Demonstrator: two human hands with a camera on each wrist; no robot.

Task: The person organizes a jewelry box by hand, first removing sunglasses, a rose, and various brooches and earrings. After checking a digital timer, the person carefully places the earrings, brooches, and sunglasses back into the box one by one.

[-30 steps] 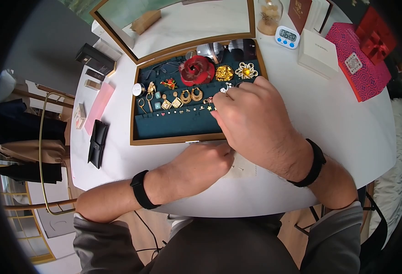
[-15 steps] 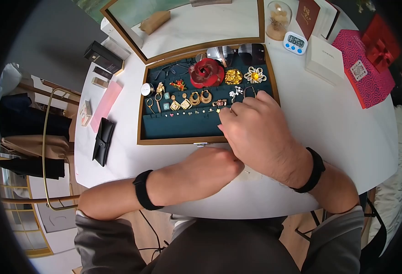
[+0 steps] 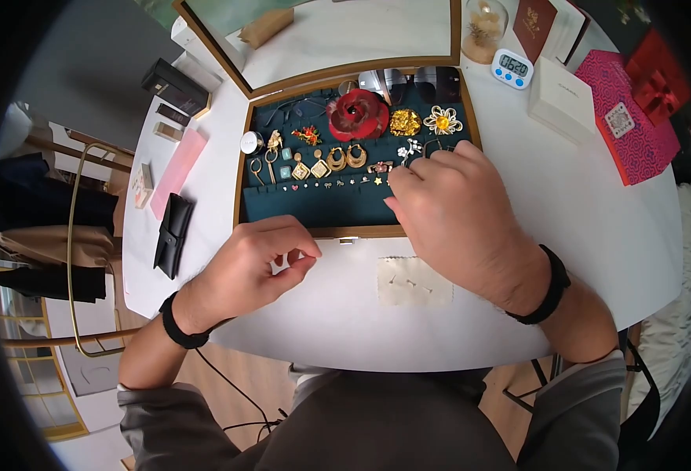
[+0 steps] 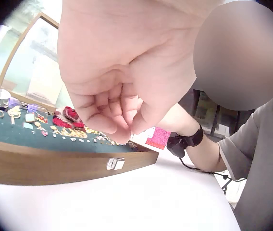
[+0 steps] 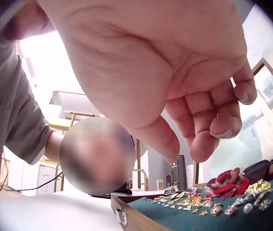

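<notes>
My left hand [image 3: 255, 263] is raised by the front edge of the wooden jewelry box [image 3: 377, 231], thumb and index finger curved tip to tip. I cannot tell if something tiny sits between them. Over the box's front right corner hovers my right hand [image 3: 459, 216]; in the right wrist view its fingers [image 5: 204, 144] bend loosely, with a gap to the thumb and nothing in it. Below that hand lies a cream card [image 3: 392, 295] with a few small pins on it. Rows of earrings, small studs [image 3: 327, 185] and a red flower brooch [image 3: 357, 115] fill the green lining.
The box's mirrored lid [image 3: 361, 35] stands raised at the back. A black glasses case [image 3: 173, 235] and pink strip [image 3: 179, 173] lie left. A timer [image 3: 512, 69], white box [image 3: 561, 102] and pink patterned bag [image 3: 628, 118] are at right. The white table's edge curves near my body.
My left hand has drawn away from the right, moving left and slightly up, which uncovers the cream card. The right hand has stayed nearly in place over the box's corner.
</notes>
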